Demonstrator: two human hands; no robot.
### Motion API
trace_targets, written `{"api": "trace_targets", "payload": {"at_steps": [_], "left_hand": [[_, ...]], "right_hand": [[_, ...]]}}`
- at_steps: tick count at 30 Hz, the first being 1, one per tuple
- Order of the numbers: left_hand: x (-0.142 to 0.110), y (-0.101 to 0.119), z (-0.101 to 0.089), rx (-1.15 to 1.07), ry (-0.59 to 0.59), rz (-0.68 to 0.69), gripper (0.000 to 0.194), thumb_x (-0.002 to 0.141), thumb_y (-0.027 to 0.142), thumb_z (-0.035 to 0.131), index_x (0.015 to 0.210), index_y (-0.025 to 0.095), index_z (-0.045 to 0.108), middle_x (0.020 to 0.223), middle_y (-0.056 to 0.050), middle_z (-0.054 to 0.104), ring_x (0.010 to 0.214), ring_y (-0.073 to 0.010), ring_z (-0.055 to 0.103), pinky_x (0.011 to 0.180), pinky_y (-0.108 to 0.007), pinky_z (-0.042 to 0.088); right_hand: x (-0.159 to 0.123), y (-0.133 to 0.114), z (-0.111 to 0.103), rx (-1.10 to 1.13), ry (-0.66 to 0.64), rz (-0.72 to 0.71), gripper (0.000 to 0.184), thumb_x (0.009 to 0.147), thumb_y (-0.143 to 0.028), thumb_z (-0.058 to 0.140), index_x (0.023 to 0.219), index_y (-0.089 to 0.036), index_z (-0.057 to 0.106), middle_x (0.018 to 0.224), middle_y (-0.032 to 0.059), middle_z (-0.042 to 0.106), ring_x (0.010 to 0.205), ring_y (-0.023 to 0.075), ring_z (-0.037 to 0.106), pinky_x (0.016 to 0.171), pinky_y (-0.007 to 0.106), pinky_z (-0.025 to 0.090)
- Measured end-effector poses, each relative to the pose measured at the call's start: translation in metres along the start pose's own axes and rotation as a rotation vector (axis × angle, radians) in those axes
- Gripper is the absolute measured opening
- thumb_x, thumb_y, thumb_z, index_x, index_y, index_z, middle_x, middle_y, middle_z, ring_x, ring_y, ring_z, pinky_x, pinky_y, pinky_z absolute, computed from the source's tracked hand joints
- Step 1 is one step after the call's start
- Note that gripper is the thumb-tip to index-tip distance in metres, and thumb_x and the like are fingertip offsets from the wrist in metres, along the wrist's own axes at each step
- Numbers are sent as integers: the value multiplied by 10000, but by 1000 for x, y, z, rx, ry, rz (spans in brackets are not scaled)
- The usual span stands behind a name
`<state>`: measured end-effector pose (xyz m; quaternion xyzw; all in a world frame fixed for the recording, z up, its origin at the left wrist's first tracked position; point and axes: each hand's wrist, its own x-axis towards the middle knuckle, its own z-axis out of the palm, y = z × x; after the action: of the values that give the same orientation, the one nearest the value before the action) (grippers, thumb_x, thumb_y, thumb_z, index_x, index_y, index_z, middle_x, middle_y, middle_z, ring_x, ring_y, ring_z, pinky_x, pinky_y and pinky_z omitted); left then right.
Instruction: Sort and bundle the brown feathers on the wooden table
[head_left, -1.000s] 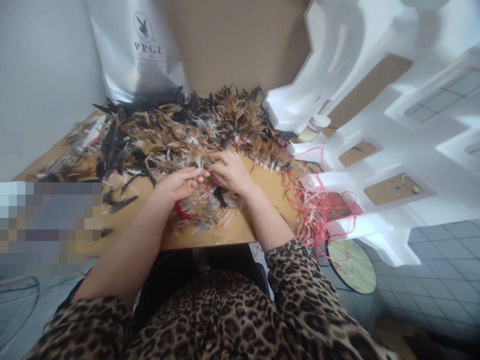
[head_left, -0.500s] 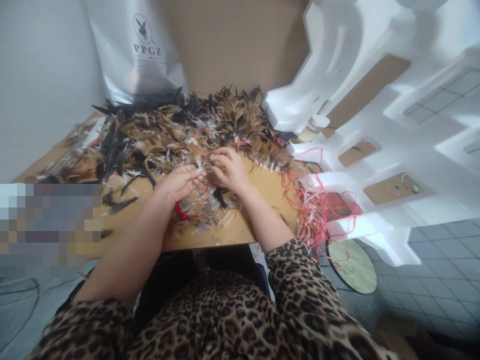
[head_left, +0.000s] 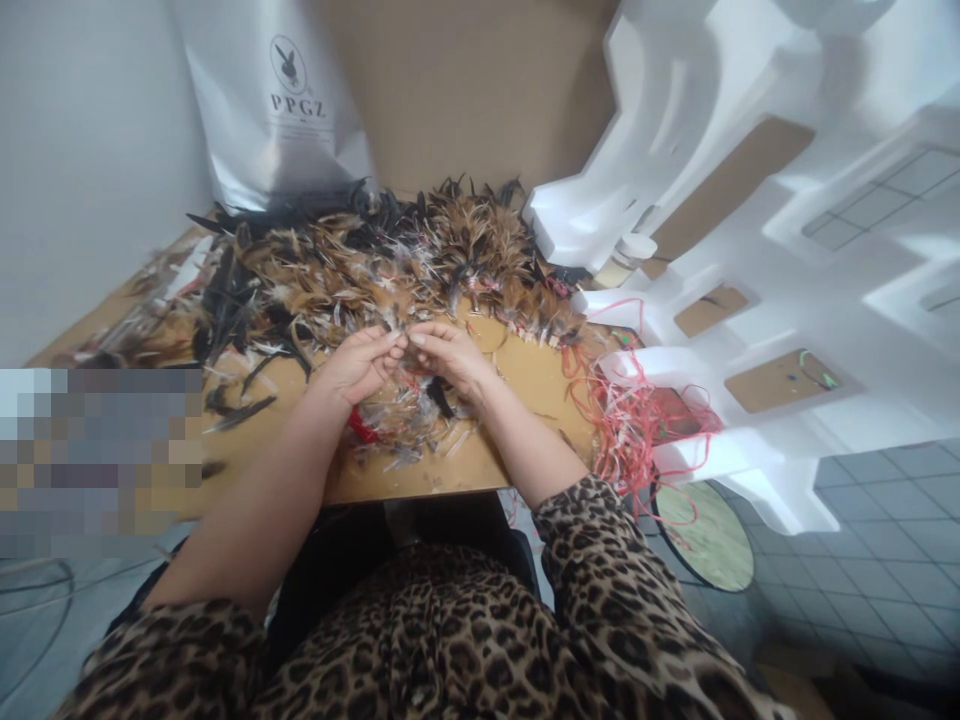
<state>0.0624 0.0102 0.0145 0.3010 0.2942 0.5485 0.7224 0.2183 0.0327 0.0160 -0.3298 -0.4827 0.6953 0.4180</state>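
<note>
My left hand (head_left: 364,365) is closed in a pinch over the table, with a small feather (head_left: 396,328) at its fingertips, mostly hidden. Beside it, my right hand (head_left: 448,360) also pinches, its thumb and forefinger almost meeting the left fingertips. What the right fingers grip is too small to make out. Just beyond both hands spreads a heap of brown and black feathers (head_left: 315,265). Below them lies a pile of loose feather scraps and pale quills (head_left: 409,430), with a red piece (head_left: 363,427) at its left side.
Small tied feather bunches (head_left: 544,315) line the right of the wooden table (head_left: 525,400). Tangled red string (head_left: 637,430) hangs over its right edge by white foam packing (head_left: 750,250). A white-capped jar (head_left: 630,255) stands there. A silvery bag (head_left: 277,130) is at the back.
My right hand has come down and left, its spread fingers closing into a pinch against the left fingertips. My left hand has stayed nearly in place.
</note>
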Motion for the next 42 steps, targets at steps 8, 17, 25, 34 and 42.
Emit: {"api": "trace_targets", "payload": {"at_steps": [8,17,25,34,42], "left_hand": [[2,-4,-3,28,-29,-9,83,669,65,682,642,92,608,632,-43,647,507,-43,566,481,-111,455],[0,-3,1,182,50,-27,68,702,104,669,754,63,655,754,-111,702,596,-106,652,464,-128,462],[-1,-6,5,284,101,-10,130,650,136,719,725,60,646,713,-106,692,550,-108,640,457,-141,460],[0,-8,6,397,116,30,115,641,155,716,691,65,665,651,-86,670,518,-86,604,486,-149,464],[0,-7,6,387,139,29,132,610,162,743,634,75,648,581,-62,636,459,-62,560,461,-137,443]], "right_hand": [[0,1,5,68,45,-29,304,550,-327,773,707,-158,575,594,-50,600,482,29,446,510,170,382],[-2,-1,2,-110,109,-111,298,616,-404,708,677,-159,550,547,-58,530,475,44,423,483,181,323],[2,3,1,-291,167,-155,276,629,-404,671,677,-163,545,610,-40,558,548,66,468,559,199,383],[2,4,0,-313,167,-201,294,633,-423,670,704,-160,560,625,-40,554,574,67,461,571,197,381],[1,2,4,-259,166,-191,327,620,-456,679,681,-163,549,585,-50,525,529,57,439,547,197,365]]}}
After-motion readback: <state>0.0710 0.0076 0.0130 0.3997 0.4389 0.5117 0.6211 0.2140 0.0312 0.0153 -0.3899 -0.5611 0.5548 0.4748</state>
